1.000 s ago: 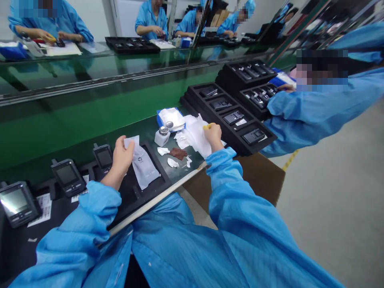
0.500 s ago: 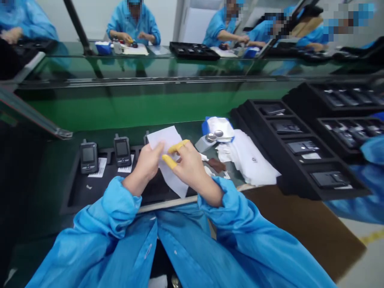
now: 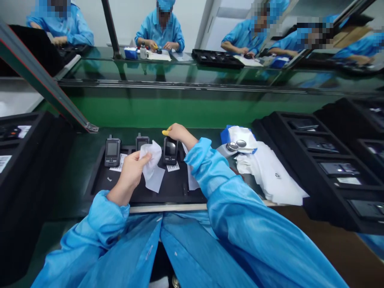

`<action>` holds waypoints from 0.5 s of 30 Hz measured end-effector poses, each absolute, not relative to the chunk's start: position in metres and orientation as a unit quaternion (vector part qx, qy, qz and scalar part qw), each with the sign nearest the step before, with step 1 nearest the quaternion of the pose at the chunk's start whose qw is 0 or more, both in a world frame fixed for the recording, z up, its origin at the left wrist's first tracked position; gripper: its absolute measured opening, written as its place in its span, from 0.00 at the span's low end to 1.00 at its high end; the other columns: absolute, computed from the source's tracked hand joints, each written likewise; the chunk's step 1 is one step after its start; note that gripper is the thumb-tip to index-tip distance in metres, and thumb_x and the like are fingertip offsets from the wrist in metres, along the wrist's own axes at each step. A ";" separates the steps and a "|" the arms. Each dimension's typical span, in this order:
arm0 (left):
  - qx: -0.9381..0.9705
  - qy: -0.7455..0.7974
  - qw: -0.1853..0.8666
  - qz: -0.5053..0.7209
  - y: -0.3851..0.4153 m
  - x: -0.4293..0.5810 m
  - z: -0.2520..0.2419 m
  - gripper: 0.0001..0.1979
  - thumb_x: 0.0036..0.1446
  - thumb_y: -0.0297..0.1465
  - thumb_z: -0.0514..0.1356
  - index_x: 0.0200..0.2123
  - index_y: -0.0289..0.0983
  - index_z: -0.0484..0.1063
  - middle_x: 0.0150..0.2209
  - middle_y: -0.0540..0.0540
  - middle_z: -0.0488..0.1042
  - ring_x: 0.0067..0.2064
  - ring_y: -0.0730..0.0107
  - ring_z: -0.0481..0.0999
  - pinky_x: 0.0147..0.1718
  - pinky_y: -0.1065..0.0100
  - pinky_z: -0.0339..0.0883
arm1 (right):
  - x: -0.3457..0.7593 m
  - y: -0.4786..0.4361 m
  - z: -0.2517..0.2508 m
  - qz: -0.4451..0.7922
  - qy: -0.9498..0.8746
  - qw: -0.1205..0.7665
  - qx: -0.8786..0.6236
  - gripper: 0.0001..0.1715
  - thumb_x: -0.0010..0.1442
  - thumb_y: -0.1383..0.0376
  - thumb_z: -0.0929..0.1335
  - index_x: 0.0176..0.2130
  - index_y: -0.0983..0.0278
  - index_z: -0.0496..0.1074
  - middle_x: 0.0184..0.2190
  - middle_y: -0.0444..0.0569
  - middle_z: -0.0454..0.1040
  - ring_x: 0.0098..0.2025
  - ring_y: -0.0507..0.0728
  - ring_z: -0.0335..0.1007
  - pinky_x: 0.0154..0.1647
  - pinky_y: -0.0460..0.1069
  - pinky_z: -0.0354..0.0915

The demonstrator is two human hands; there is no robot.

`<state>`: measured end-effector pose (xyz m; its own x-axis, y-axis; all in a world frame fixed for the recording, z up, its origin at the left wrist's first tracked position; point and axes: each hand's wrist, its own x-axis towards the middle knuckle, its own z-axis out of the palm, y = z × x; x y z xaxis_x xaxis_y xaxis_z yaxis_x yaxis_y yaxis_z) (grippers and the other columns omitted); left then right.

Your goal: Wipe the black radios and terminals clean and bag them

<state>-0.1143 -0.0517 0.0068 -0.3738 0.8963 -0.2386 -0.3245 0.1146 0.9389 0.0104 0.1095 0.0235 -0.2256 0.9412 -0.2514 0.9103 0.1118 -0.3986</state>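
Observation:
My left hand (image 3: 132, 170) is closed on a crumpled white wipe (image 3: 151, 160) whose lower end hangs over the black tray (image 3: 120, 192). Yellow finger covers show on my right hand (image 3: 178, 134), which is closed around the top of a black handheld radio (image 3: 170, 152) with a dark screen. A white label (image 3: 173, 167) lies just below that radio. To its left stand a second radio (image 3: 142, 141), partly hidden by the wipe, and a third radio (image 3: 112, 151) with a stub antenna. Another white sheet (image 3: 192, 178) shows partly behind my right sleeve.
Right of the tray lie a stack of white wipes (image 3: 273, 176), a blue-and-white packet (image 3: 238, 134) and two round metal pieces (image 3: 236, 145). Black compartment trays (image 3: 327, 156) flank the right, and another black tray (image 3: 18, 120) the left. Co-workers sit beyond the glass shelf (image 3: 180, 74).
My right hand has left the white wipe and reached forward to the right-hand radio. The wipe, now crumpled, has moved left in my left hand. The view has shifted left.

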 end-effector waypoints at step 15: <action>0.348 0.590 0.470 0.557 -0.058 -0.109 0.023 0.19 0.28 0.38 0.74 0.25 0.34 0.77 0.24 0.48 0.77 0.26 0.68 0.74 0.25 0.69 0.66 | 0.084 0.037 0.115 0.112 -0.654 0.651 -0.369 0.12 0.57 0.56 0.69 0.34 0.63 0.76 0.31 0.40 0.76 0.39 0.52 0.75 0.47 0.51 0.68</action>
